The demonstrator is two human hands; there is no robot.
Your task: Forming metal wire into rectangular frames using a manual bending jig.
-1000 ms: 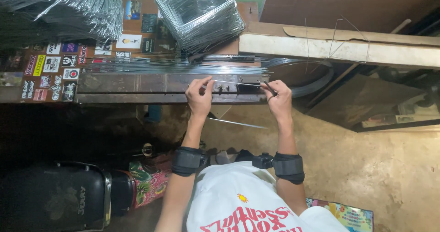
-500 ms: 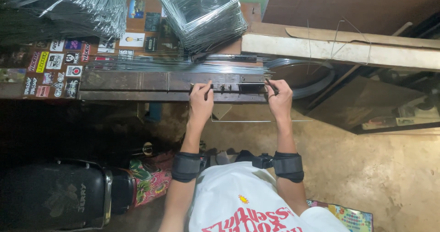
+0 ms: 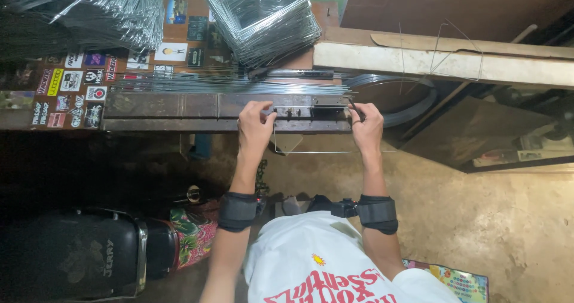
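- You are working with two bare hands at the near edge of the worktop, a long dark metal bench running left to right.
- Your left hand is resting at that edge, its grip pinching the left upright of one bent wire frame; thumb and fingers are pressed together on the wire.
- Your right hand is holding the frame's right upright beside the bending jig, fingers curled tight around the wire.
- The wire frame is hanging below the near edge between your hands, its bottom bar level and clear of the floor.
- One bundle of straight wire rods is lying lengthwise along the far edge of the worktop.
- Two stacks of finished wire frames are showing: one at the far middle, one at the far left corner.
- Two black wrist bands are sitting on your forearms, one on each.
- Compared with half a second earlier, the frame is now showing below the edge, where before your hands were gripping at the jig with no frame hanging.
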